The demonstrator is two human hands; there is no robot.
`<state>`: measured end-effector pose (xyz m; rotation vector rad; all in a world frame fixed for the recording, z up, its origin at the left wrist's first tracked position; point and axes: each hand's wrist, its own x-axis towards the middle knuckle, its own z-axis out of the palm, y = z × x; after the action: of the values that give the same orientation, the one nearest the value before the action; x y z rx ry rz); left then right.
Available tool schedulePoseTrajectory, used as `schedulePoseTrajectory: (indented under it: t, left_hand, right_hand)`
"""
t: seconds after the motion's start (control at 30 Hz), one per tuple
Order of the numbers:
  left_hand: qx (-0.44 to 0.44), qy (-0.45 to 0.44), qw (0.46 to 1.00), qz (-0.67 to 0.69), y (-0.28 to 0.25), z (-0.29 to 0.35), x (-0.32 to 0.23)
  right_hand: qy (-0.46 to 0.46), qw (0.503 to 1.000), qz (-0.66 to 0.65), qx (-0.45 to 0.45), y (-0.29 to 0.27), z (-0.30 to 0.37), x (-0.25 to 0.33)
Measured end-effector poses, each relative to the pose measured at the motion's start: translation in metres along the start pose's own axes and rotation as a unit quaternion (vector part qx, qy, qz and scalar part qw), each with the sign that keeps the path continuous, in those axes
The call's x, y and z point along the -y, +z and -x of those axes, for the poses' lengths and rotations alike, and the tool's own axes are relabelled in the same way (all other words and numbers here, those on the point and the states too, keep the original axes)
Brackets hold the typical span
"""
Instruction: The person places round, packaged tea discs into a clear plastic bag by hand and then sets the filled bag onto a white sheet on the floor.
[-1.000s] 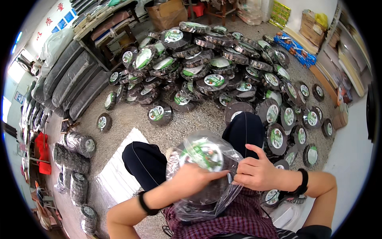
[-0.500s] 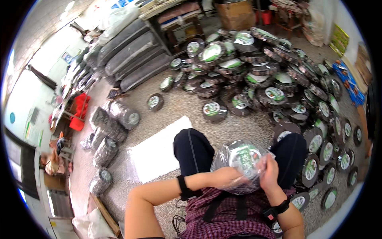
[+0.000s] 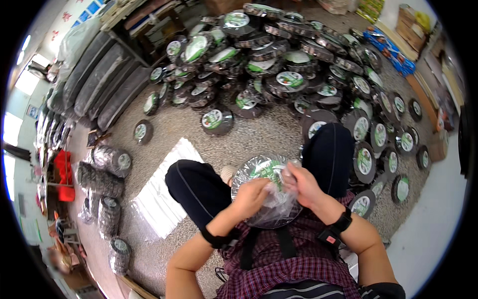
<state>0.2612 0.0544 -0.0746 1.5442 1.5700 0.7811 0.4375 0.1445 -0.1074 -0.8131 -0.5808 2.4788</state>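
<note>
Between my knees rests a round, flat package (image 3: 247, 173) with a green and white label, inside a clear plastic bag (image 3: 280, 200). My left hand (image 3: 250, 198) is closed on the bag's film over the package's left part. Opposite it, my right hand (image 3: 303, 185) pinches gathered film with thumb and fingers at the upper right. The two hands are a short way apart, and crumpled film lies between them. Film and fingers cover part of the label.
A large heap of similar round packages (image 3: 290, 79) spreads ahead and to the right. White plastic sheets (image 3: 162, 192) lie left of my knee. Wrapped stacks (image 3: 99, 179) stand farther left, below long grey bundles (image 3: 107, 82). At the far left another person (image 3: 60, 254) sits.
My view has swung to the right. My left hand has moved from lying across the package to gripping the film, while my right hand still pinches the bag.
</note>
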Motion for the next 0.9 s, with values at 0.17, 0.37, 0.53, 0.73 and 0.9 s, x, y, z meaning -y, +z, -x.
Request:
schedulePoseTrajectory:
  t: [0.17,0.37,0.53,0.73,0.9]
  left_hand:
    - [-0.143,-0.153,0.759,0.617,0.024,-0.018,0.015]
    - [0.128,0.036,0.551,0.824,0.022,-0.014,0.075]
    - [-0.039,-0.142,0.824,0.547,0.03,-0.018,-0.007]
    - [0.002,-0.099,0.869,0.486,0.031,-0.004,0.023]
    - [0.12,-0.12,0.926,0.337,0.031,-0.018,0.01]
  right_hand:
    - [0.006,0.978,-0.206,-0.043,0.021,0.004,0.013]
    - [-0.13,0.978,0.132,0.093,0.024,0.002,-0.006]
    - [-0.084,0.963,0.253,-0.029,0.022,-0.009,-0.008]
    - [-0.351,0.493,0.796,-0.016,0.026,0.001,0.046]
    - [-0.257,0.495,0.82,0.126,0.052,-0.012,0.02]
